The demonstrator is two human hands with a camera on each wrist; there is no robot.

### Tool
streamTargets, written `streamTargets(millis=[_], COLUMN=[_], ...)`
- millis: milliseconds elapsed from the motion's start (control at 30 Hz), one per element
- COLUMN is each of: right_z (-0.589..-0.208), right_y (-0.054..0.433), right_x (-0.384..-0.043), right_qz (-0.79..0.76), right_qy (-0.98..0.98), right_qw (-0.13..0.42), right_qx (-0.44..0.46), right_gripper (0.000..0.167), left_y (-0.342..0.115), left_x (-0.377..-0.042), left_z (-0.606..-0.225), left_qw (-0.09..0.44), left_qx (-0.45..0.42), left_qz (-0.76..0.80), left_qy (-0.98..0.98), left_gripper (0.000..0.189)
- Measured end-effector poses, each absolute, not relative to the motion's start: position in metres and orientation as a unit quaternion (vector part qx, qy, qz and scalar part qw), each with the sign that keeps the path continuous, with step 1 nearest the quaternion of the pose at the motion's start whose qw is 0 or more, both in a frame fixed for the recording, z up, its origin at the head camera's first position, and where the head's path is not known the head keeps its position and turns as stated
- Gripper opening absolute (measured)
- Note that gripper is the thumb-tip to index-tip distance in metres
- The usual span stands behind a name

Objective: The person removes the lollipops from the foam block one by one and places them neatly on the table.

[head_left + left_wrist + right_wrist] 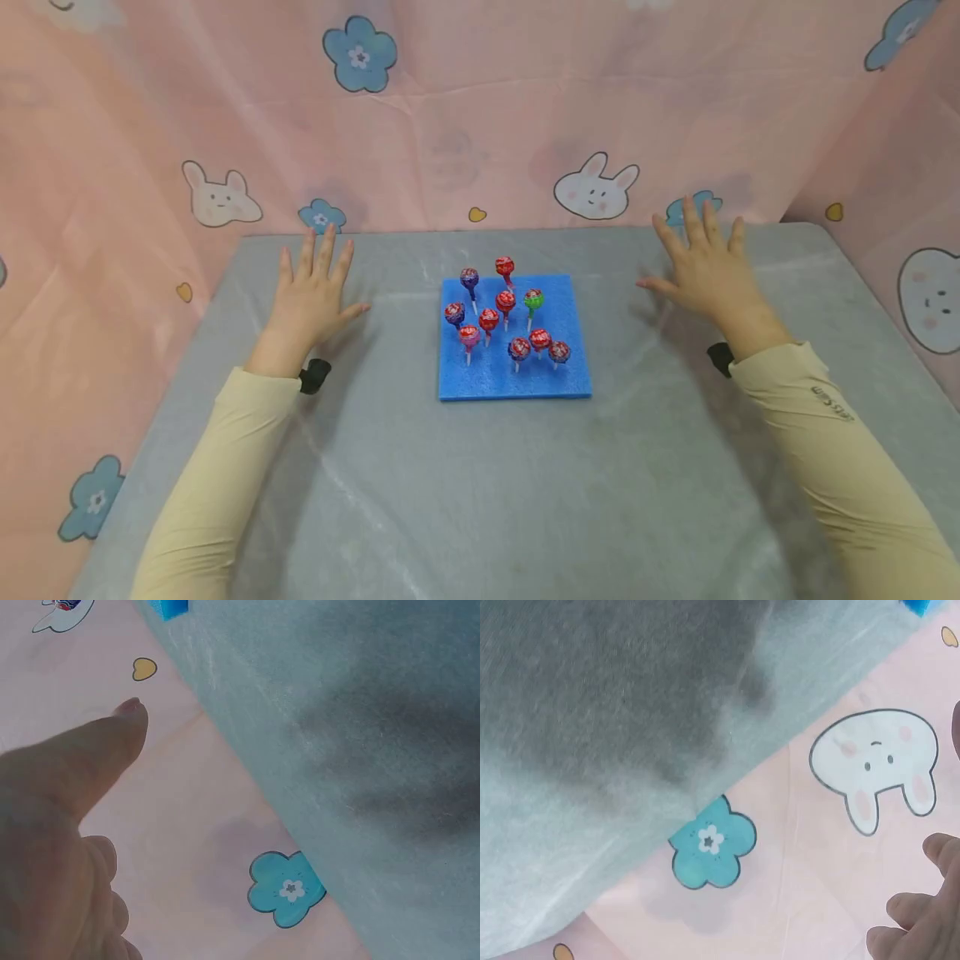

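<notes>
Several wrapped lollipops stand with their sticks in a square blue foam board point(517, 382) in the head view. Among them are a green lollipop point(533, 300), a pink lollipop point(468, 337), a red lollipop point(505, 266) at the back and a dark purple lollipop point(469, 279). To the left of the board, my left hand point(307, 300) is held over the table with fingers straight and spread, holding nothing. On the other side, my right hand point(708, 271) is likewise spread and bare. In the left wrist view the thumb point(112, 746) points out straight.
The grey table point(480, 483) runs back to a pink curtain point(450, 108) printed with rabbits and flowers, which also hangs along the left and right. Each wrist carries a small black camera, such as the left one point(315, 376).
</notes>
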State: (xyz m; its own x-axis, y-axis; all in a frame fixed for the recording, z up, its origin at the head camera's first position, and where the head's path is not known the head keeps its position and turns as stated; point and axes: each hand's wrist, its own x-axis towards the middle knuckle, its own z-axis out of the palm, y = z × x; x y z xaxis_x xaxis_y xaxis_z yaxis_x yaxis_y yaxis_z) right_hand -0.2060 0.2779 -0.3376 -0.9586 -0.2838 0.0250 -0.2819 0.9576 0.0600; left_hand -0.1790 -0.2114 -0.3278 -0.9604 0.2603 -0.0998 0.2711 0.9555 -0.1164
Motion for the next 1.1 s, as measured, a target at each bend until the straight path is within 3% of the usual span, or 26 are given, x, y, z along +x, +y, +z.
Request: streamTargets(millis=[267,467,700,933,1100], right_z=[-0.333,-0.340,-0.346,-0.359,-0.368], right_y=[0.274,0.247,0.215,0.204,0.206], right_x=[-0.201,-0.182,-0.166,-0.162,-0.160], right_qz=[-0.009,0.146,0.241,0.312,0.389], right_qy=[-0.987,-0.969,-0.950,-0.922,-0.888], right_qw=[0.040,0.081,0.028,0.039,-0.041], right_qx=[0.153,0.180,0.196,0.225,0.241], right_gripper=[0.088,0.081,0.061,0.045,0.033], left_y=[-0.203,-0.171,-0.137,-0.120,-0.114], left_x=[-0.175,-0.159,-0.145,-0.145,-0.146], left_z=[-0.330,-0.340,-0.359,-0.384,-0.397], left_qw=[0.040,0.073,0.065,0.056,0.068], left_qx=[0.136,0.130,0.130,0.145,0.145], left_qz=[-0.060,0.028,0.066,0.094,0.108], left_qy=[0.988,0.988,0.987,0.983,0.981], left_gripper=[0.090,0.095,0.095,0.084,0.078])
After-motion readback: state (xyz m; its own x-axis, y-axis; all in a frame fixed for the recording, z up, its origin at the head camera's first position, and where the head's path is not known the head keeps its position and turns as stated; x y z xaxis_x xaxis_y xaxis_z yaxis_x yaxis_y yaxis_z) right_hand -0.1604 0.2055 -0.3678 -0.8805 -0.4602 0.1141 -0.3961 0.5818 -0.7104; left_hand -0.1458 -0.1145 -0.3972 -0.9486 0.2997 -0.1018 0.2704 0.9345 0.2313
